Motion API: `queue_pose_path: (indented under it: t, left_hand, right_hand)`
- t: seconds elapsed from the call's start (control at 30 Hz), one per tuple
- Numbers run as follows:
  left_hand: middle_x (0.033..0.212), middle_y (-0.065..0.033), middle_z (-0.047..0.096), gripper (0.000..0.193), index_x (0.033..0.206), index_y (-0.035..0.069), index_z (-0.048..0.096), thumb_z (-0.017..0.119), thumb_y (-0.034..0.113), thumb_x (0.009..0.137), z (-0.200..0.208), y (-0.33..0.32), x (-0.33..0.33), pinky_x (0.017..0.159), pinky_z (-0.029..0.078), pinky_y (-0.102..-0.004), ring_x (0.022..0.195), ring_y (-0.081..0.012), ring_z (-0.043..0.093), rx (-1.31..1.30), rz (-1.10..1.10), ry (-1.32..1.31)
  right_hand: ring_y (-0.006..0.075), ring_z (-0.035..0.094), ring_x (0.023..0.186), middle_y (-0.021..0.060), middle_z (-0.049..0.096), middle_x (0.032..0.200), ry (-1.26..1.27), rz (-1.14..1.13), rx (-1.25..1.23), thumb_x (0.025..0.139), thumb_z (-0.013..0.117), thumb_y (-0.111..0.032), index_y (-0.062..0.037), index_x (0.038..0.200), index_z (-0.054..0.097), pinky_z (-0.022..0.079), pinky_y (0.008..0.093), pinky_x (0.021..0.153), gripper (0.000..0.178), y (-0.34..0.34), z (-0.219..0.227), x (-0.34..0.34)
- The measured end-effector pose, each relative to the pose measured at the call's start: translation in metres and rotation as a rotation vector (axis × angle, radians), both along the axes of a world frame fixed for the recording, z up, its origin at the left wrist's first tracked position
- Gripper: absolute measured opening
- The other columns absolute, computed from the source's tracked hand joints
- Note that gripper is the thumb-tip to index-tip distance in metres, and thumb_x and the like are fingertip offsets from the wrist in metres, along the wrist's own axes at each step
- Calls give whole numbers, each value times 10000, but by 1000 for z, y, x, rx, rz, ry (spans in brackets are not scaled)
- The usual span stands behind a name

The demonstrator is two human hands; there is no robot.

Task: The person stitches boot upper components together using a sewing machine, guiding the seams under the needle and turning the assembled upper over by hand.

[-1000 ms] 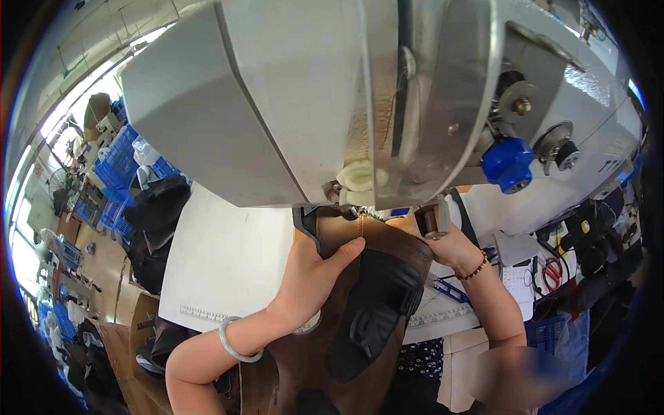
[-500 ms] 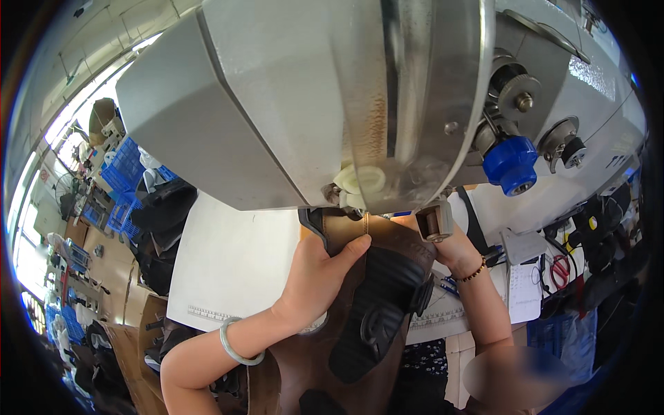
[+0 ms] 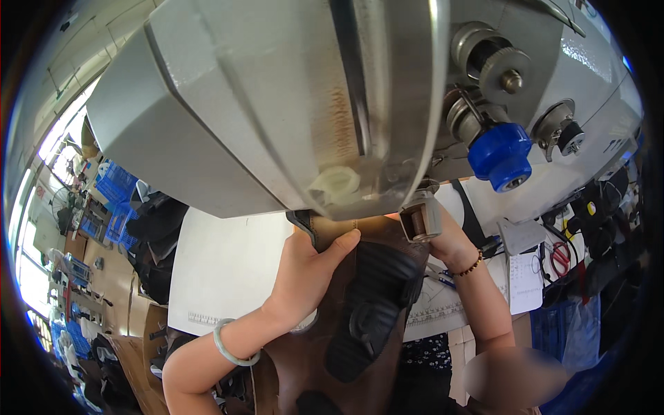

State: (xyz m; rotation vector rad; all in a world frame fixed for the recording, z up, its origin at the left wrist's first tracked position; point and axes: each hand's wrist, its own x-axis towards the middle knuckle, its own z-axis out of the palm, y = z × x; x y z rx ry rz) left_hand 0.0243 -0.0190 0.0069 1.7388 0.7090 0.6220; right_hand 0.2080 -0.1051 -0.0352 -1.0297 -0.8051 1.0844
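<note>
A brown leather piece (image 3: 297, 373) with raised black moulded pads (image 3: 377, 315) hangs down toward me from under the head of a grey-white sewing machine (image 3: 256, 111). My left hand (image 3: 294, 277) is closed on its upper left part, thumb pressed on top near a line of stitching and fingers out of sight below. A pale bangle circles that wrist. At the leather's upper right edge is my right hand (image 3: 453, 238), with a beaded bracelet at the wrist. Most of its fingers are hidden behind a metal bracket (image 3: 420, 218) and the machine. The needle area is hidden too.
A white work surface (image 3: 228, 270) with printed ruler marks lies beneath. Blue tension knob (image 3: 499, 158) juts from the machine at right. Farther right are red-handled scissors (image 3: 559, 258), a paper pad (image 3: 526, 282) and cables. Dark material (image 3: 155, 228) and blue crates (image 3: 117, 183) lie left.
The view has shifted, so the machine head appears larger and farther left. My left hand and the leather appear slightly farther left; both hands stay at the leather.
</note>
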Motion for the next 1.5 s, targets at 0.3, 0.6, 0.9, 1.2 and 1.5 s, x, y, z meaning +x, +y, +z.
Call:
queue_pose_path:
  t: [0.3,0.6,0.9,1.2,1.5]
  left_hand:
    - [678,5,574,315,835,-63,632,645,251,854,12,22,-6,575,423,-233,639,-36,463,-48,-128,200]
    - [871,-23,602,346,1014,-16,602,634,290,855,42,50,-4,692,448,-221,770,-76,536,-202,-302,413]
    - [1095,-55,598,523,1170,0,572,615,418,859,46,78,4,866,418,-230,981,-111,535,-276,-507,620]
    - [1050,-98,641,569,1102,39,623,741,445,721,76,84,18,844,451,-303,954,-227,593,448,-491,664]
    - [816,-108,601,105,878,-41,592,587,58,844,81,64,-77,656,466,-281,730,-153,580,821,363,233]
  right_hand:
    - [14,506,600,-14,616,699,-47,-73,-35,892,607,-246,35,831,684,400,162,538,298,-3,-6,-13]
    - [0,322,576,-93,423,594,-202,-306,79,926,566,-214,34,742,602,273,200,474,311,-3,-23,-46]
    - [4,327,573,-77,418,589,-177,-459,161,938,541,-175,21,745,541,277,211,457,275,-1,-25,-86]
    - [7,361,585,-66,445,615,-146,-533,143,915,564,-125,5,805,541,309,209,469,172,9,-38,-96]
    - [9,491,759,-12,582,801,-149,-184,124,882,601,-123,42,974,561,436,189,625,193,-10,-31,-68]
